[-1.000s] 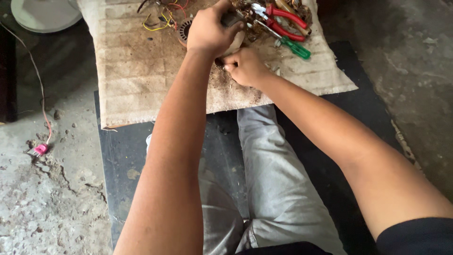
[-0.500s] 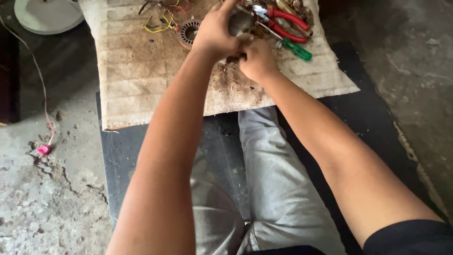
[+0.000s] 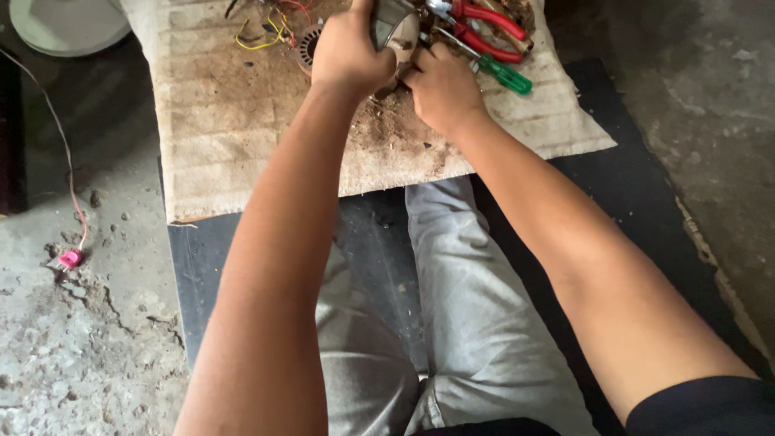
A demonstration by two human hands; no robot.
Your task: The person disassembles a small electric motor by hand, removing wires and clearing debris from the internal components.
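My left hand (image 3: pixel 349 53) grips a small grey metal motor housing (image 3: pixel 395 24) near the top edge of the view. My right hand (image 3: pixel 440 87) is closed against the lower right side of the same housing, fingers tucked under it. Both hands sit over a dirty cardboard sheet (image 3: pixel 234 129) on the floor. A round wound motor part (image 3: pixel 309 44) with yellow and red wires (image 3: pixel 262 32) lies just left of my left hand.
Red-handled pliers (image 3: pixel 488 24) and a green-handled screwdriver (image 3: pixel 502 74) lie right of my hands. A black mat (image 3: pixel 630 202) lies under the cardboard and my grey-trousered legs (image 3: pixel 468 323). A pale round fan base (image 3: pixel 69 24) and a thin cord with a pink plug (image 3: pixel 69 258) are at left on cracked concrete.
Both hands have shifted up the view with the housing. My right hand has moved closer against it, and the camera has tilted slightly.
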